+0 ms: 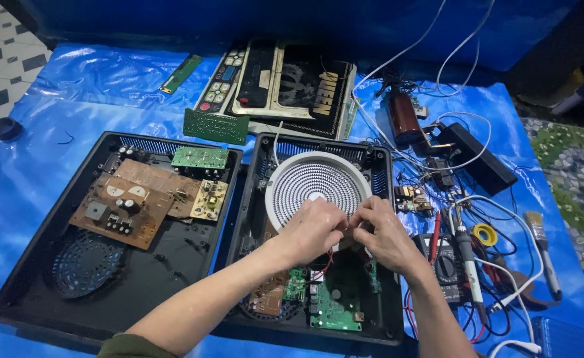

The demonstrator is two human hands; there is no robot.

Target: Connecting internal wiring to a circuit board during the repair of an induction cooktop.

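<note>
Pinching together, the fingers of the left hand (315, 229) and right hand (386, 235) close on a small part, too hidden to name, at the near edge of the round white heating coil (308, 182). That coil sits inside the right black cooker casing (384, 318), above green circuit boards (335, 308). The left casing (27, 278) holds brown boards (123, 205).

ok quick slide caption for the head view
Both hands, left and right, meet beside the round heating coil in an opened black cooktop casing on blue tarp.

Both hands (351, 232) meet, fingertips seemingly pinched together.
</note>
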